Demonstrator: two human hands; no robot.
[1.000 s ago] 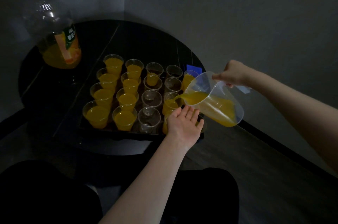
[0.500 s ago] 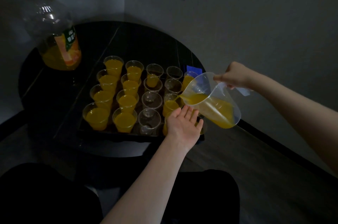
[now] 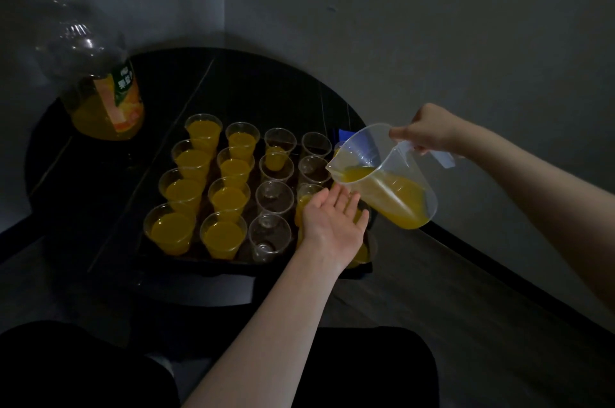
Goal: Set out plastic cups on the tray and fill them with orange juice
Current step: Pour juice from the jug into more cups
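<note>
Half-full clear jug (image 3: pixel 382 174), light, thin-walled, sloshing: my right hand (image 3: pixel 429 131) grips its handle, my left hand (image 3: pixel 332 224) lies flat-fingered, holding nothing, over flimsy cups (image 3: pixel 274 197).

At least sixteen cups (image 3: pixel 229 197) are counted on one tray (image 3: pixel 199 266): eight are seen full, four empty, and others are partly hidden. One jug (image 3: pixel 392 187) and one bottle (image 3: pixel 100 74) are counted.

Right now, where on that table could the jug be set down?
Bare tabletop lies between the bottle and the tray, and behind the cups. The tray itself is crowded.
</note>
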